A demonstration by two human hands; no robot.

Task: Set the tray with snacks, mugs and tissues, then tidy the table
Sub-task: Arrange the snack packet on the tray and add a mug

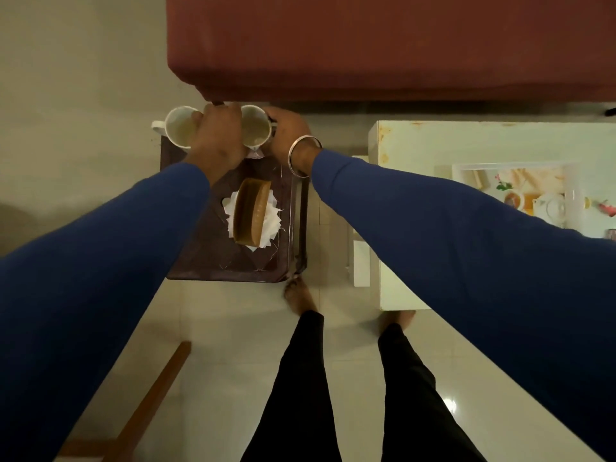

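Two white mugs sit at the far end of a dark brown tray (213,258): the left hand (218,135) is wrapped around the left mug (180,130), and the right hand (288,133), with a metal bangle (301,155) at its wrist, grips the right mug (255,128). Nearer on the tray, a wooden holder (250,211) stands among white tissues (270,225). Beside the tray, a white table (410,208) carries a picture tray (520,191).

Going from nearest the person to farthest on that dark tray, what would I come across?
Dark tray's near edge → brown holder with white tissues → two white mugs, held by the left hand and right hand.
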